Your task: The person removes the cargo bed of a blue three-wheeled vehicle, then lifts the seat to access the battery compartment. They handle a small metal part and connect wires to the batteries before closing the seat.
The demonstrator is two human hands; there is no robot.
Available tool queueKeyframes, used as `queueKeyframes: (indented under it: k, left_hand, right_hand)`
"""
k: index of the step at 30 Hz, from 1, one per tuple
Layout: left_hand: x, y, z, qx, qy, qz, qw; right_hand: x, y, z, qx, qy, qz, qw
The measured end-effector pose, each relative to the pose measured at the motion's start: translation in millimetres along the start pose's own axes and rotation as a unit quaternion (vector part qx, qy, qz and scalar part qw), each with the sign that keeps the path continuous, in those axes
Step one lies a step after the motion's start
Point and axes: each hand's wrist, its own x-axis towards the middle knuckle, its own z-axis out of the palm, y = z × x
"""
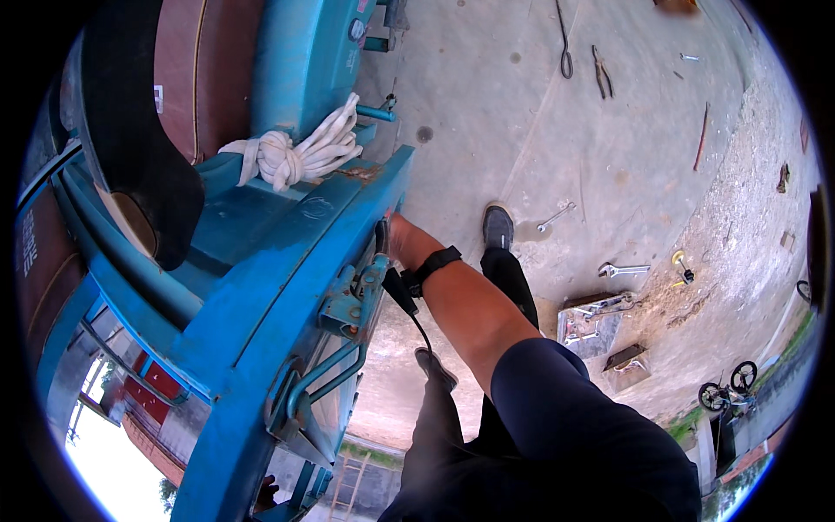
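My right forearm reaches up to the edge of a blue metal vehicle frame (pixel 287 261). Only the wrist end of my right hand (pixel 399 235) shows; its fingers are hidden behind the frame, so I cannot tell what they hold. Close beside the wrist is a black-gripped lever (pixel 381 237). Below it, a blue hinged bracket (pixel 341 309) and a bent blue rod (pixel 326 378) are fixed along the frame. A black strap (pixel 435 263) with a cable circles my forearm. My left hand is not in view.
A knotted white rope (pixel 287 158) lies on the blue body. On the concrete are pliers (pixel 602 71), a spanner (pixel 557 217), an adjustable wrench (pixel 624 271) and a tool tray (pixel 591 322). My shoe (pixel 497 228) is near the spanner. A bicycle (pixel 729 390) stands farther right.
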Motion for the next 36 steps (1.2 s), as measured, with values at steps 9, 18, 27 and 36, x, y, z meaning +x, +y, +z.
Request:
queueKeyframes:
  k: [9, 18, 27, 36]
  left_hand:
    - [10, -27, -24, 0.032, -0.109, 0.181, 0.977]
    - [12, -36, -31, 0.037, -0.130, 0.213, 0.968]
    - [14, -39, -30, 0.044, -0.147, 0.257, 0.954]
    - [4, -38, -19, 0.054, -0.144, 0.278, 0.948]
  right_hand:
    - [11, 2, -12, 0.001, -0.039, 0.000, 0.999]
    - [-26, -11, 16, -0.010, -0.050, 0.014, 0.999]
    - [-14, -8, 7, -0.020, 0.014, 0.001, 1.000]
    - [-12, -6, 5, -0.022, 0.062, 0.003, 0.998]
